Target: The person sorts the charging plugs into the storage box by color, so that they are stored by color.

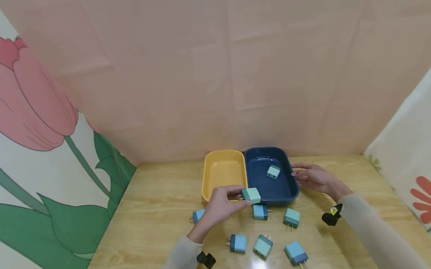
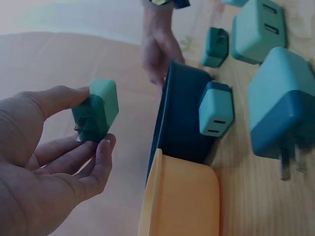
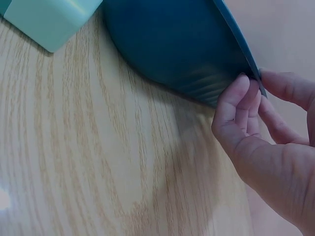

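My left hand (image 1: 221, 208) pinches a two-tone green plug-in charger (image 1: 251, 195) between thumb and fingers, above the front of the trays. In the left wrist view that charger (image 2: 96, 109) shows its prongs toward the palm. My right hand (image 1: 316, 179) holds the right edge of a navy blue tray (image 1: 293, 179). The right wrist view shows thumb and curled fingers (image 3: 236, 101) at the tray's rim (image 3: 241, 39). One green charger (image 1: 273, 171) lies inside the navy tray. A yellow tray (image 1: 223, 173) stands against its left side.
Several chargers lie on the wooden table (image 1: 150, 220) before the trays: blue ones (image 1: 238, 243), (image 1: 296, 253), (image 1: 259, 212), and green ones (image 1: 263, 246), (image 1: 291, 218). Another blue charger (image 1: 198, 215) is partly behind my left hand. A pinkish cloth (image 1: 197, 78) hangs behind.
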Motion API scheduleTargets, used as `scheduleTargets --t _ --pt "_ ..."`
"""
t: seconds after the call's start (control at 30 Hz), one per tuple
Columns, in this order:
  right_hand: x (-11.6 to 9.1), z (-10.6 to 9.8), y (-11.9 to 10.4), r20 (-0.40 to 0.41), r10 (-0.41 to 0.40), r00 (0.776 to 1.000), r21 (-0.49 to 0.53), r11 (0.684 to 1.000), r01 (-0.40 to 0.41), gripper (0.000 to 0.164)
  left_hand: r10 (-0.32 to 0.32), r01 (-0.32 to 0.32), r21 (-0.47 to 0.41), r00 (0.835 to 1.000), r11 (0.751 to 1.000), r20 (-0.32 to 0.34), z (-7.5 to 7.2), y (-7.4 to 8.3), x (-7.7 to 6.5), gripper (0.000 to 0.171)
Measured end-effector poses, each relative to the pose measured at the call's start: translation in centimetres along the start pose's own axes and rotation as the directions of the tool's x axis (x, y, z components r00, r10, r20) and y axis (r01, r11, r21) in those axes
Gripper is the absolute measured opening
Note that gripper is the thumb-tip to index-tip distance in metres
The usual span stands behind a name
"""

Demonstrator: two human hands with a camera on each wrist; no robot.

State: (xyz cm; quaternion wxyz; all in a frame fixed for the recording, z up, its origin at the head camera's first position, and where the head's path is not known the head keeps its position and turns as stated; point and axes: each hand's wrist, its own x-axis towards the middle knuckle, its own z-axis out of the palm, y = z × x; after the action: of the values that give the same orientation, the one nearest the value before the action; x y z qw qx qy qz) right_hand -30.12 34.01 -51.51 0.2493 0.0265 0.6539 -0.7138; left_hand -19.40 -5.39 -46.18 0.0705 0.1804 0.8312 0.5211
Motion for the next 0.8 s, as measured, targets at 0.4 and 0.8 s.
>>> scheduleTargets --t 0.4,0.8 --pt "0.0 0.2 -0.1 -0.014 0.007 1.000 0.002 1.000 -0.007 0.061 0.020 -0.021 -0.022 0.999 1.000 -0.034 -0.4 0.7 2.4 0.049" --pt "0.6 0.0 0.3 -0.014 0.006 1.000 0.027 1.000 -0.005 0.061 0.043 -0.042 0.020 0.998 0.999 -0.054 -0.8 1.5 4.9 0.052"
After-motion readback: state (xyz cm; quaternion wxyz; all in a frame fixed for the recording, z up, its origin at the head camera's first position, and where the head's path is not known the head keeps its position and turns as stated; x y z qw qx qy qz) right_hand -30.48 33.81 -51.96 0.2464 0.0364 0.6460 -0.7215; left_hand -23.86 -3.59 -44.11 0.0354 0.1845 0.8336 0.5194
